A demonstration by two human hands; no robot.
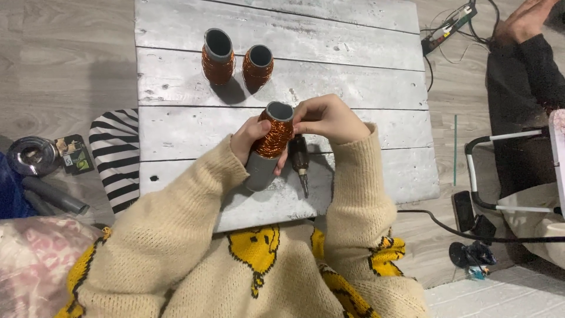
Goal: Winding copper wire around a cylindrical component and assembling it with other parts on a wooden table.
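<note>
Three grey tubes wound with copper-coloured wire are in view over a whitewashed plank table (353, 65) that fills the centre of the frame; its boards are rough, flaked and run left to right.

Held tube (269, 147), centre of frame: long axis tilted, open mouth pointing to the upper right, bare grey end pointing to the lower left and resting on or just above the boards. Smooth plastic-looking cylinder; glossy wire coil covers its upper half, ridged in texture.

Left hand (250, 138): wrapped around the coil from the left, fingers closed on it. Right hand (326, 118): fingertips pressed together at the tube's rim on the right, pinching there; whether a wire end sits between them cannot be told. Both sleeves are cream knit.

Two shorter wound tubes stand upright at the upper centre, mouths facing up: the larger one (218, 56) on the left, the smaller one (258, 65) just beside it, apart.

A small dark tool with a metal tip (300, 165) lies on the boards just right of the held tube, tip pointing to the lower frame edge.
</note>
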